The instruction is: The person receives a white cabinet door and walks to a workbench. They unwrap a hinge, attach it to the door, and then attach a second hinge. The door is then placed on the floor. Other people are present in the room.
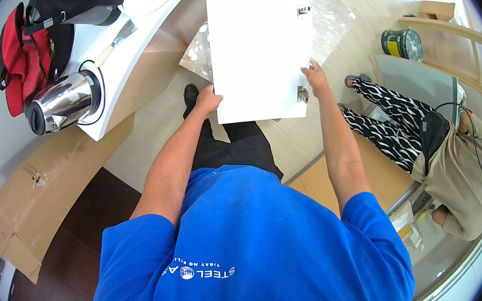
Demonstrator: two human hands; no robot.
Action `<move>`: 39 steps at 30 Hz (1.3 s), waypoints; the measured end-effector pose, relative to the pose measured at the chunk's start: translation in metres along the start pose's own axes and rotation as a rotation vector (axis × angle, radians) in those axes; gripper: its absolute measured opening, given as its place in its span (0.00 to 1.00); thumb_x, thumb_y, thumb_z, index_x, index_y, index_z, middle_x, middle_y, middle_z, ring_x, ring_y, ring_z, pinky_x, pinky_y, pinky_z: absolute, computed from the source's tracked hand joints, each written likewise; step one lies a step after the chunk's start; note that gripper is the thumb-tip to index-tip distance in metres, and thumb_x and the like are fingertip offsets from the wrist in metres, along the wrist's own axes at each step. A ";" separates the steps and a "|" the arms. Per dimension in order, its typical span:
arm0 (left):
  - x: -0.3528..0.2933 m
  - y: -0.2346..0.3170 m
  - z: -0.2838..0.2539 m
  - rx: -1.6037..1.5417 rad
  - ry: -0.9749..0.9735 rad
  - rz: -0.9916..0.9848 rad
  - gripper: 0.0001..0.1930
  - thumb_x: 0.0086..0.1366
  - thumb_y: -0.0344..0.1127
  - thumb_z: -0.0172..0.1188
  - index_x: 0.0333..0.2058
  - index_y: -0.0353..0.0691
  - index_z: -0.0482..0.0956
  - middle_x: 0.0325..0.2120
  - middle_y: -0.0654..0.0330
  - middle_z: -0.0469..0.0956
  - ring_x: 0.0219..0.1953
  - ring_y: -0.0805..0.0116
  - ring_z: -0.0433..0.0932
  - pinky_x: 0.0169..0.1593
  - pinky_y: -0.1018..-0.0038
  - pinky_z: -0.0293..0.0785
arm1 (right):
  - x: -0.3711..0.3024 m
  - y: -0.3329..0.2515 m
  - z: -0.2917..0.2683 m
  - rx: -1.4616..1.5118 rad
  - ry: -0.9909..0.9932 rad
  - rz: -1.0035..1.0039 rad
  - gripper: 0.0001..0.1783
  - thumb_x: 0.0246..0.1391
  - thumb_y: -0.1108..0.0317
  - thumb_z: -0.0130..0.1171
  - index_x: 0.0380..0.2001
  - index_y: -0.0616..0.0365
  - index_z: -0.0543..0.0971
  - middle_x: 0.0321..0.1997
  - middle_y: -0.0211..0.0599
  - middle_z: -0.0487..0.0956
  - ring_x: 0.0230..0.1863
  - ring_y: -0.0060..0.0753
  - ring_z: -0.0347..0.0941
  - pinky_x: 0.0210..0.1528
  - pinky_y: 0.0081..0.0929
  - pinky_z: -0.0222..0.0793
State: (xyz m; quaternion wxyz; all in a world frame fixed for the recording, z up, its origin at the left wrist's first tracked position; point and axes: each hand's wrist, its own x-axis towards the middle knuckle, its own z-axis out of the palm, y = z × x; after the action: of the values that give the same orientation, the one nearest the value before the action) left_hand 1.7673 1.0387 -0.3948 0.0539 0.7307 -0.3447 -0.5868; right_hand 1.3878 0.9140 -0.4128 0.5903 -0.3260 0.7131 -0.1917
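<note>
A flat white cabinet door extends away from me, with two metal hinges along its right side. One hinge is near the far end, the other hinge near the close corner. My left hand is closed on the door's left edge, its thumb on the face. On the opposite edge, just beyond the nearer hinge, my right hand grips the door; its fingers are partly hidden behind the panel. Under the far part lies a crumpled clear plastic sheet with white spots.
At left, a white counter carries a steel kettle, putty knife, black cap and red-and-black bag. Cardboard leans below. At right are a person in patterned trousers, a dark pail and a wooden frame.
</note>
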 end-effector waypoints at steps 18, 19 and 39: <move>0.004 -0.023 0.014 -0.325 -0.050 -0.198 0.25 0.69 0.35 0.65 0.61 0.32 0.76 0.47 0.51 0.83 0.46 0.62 0.80 0.48 0.65 0.74 | -0.077 0.027 0.082 -0.597 0.188 -0.677 0.25 0.58 0.68 0.63 0.60 0.59 0.77 0.60 0.53 0.80 0.62 0.58 0.76 0.65 0.49 0.70; 0.004 -0.022 0.014 -0.329 -0.052 -0.207 0.24 0.68 0.34 0.65 0.60 0.31 0.77 0.50 0.50 0.84 0.50 0.60 0.81 0.54 0.64 0.74 | -0.081 0.022 0.099 -0.589 0.109 -0.679 0.25 0.59 0.68 0.63 0.59 0.60 0.78 0.60 0.53 0.80 0.61 0.58 0.76 0.65 0.48 0.71; -0.066 -0.151 -0.014 0.397 -0.328 0.262 0.20 0.65 0.34 0.63 0.54 0.33 0.84 0.42 0.51 0.88 0.36 0.63 0.86 0.46 0.65 0.82 | -0.209 0.215 0.044 -0.433 -0.156 0.111 0.23 0.60 0.61 0.63 0.54 0.65 0.84 0.54 0.50 0.86 0.54 0.46 0.83 0.59 0.37 0.77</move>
State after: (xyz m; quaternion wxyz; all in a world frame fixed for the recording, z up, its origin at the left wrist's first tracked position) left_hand 1.8412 1.1854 -0.4094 -0.0712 0.5718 -0.5483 -0.6061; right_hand 1.3975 1.2169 -0.4150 0.5696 -0.4191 0.7066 0.0240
